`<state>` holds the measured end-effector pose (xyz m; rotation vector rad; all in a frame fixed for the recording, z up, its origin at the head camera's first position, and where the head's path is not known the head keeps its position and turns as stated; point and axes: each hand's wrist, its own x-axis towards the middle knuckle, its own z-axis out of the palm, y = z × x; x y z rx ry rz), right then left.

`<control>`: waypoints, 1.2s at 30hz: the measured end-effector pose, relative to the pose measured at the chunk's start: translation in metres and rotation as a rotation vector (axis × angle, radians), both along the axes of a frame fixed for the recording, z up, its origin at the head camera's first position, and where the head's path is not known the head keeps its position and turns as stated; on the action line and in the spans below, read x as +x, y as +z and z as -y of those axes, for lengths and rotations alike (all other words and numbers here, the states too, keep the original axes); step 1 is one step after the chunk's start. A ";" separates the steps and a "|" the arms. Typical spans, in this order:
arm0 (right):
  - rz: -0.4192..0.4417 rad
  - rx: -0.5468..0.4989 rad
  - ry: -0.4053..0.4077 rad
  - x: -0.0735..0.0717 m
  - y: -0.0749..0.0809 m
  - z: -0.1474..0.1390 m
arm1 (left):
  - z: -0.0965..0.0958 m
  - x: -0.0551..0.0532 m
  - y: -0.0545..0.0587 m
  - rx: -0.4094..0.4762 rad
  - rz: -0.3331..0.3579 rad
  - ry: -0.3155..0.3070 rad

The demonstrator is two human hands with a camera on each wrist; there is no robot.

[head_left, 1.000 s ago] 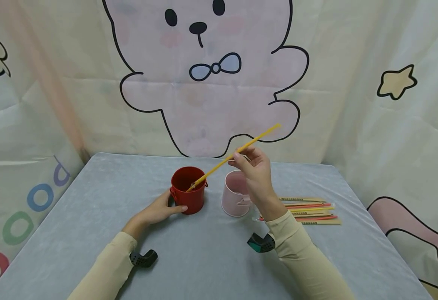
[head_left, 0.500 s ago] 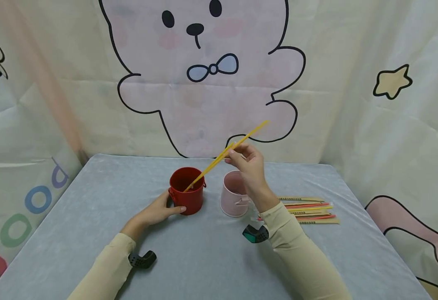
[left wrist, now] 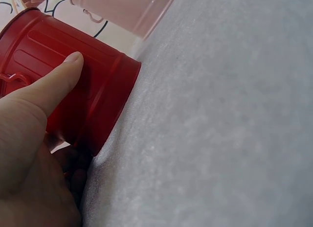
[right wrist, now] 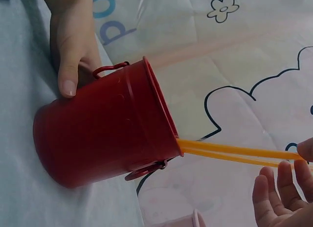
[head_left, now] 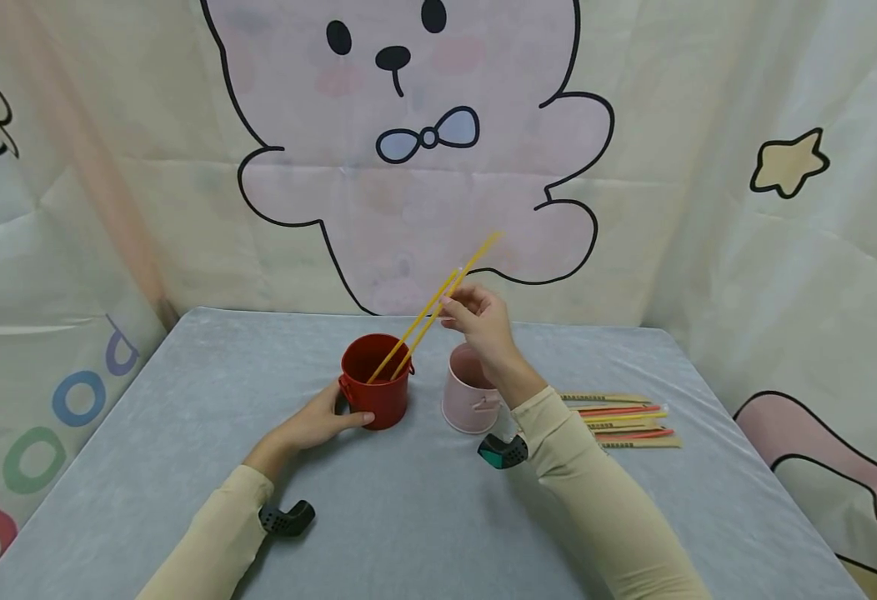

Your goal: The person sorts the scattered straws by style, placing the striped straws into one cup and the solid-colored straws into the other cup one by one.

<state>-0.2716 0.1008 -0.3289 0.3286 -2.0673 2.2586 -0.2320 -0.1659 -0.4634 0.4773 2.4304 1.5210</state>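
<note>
My left hand (head_left: 317, 427) grips the small red bucket (head_left: 388, 410) low on its side, the thumb (left wrist: 62, 80) laid across the front. The bucket stands upright on the table. My right hand (head_left: 482, 327), raised above and to the right of it, pinches a yellow straw (head_left: 476, 254) between thumb and fingertips. The straw's lower end reaches inside the bucket's rim. A second yellow straw (head_left: 416, 322) leans out of the bucket just left of the first, its top near my fingertips. In the right wrist view, both straws come out over the rim close together.
A pale pink bucket (head_left: 463, 404) stands right of the red one, partly behind my right wrist. Beyond it lie several paper-wrapped sticks (head_left: 641, 443) and red and yellow straws (head_left: 629, 419). A printed cloth (head_left: 408, 192) hangs behind the table's far edge.
My right hand has shifted left, and its straw has swung steeper, the top going left. The two straws, overlapping before, now show apart. The left hand keeps its grip.
</note>
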 end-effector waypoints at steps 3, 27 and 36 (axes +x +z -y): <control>0.006 0.075 0.018 -0.001 -0.002 0.001 | -0.001 0.000 0.000 -0.002 0.000 0.001; -0.071 0.593 0.085 -0.007 -0.004 0.002 | -0.003 0.002 0.002 0.008 0.009 -0.006; -0.098 0.714 0.136 -0.001 0.003 -0.008 | -0.003 0.003 0.001 -0.007 -0.008 -0.005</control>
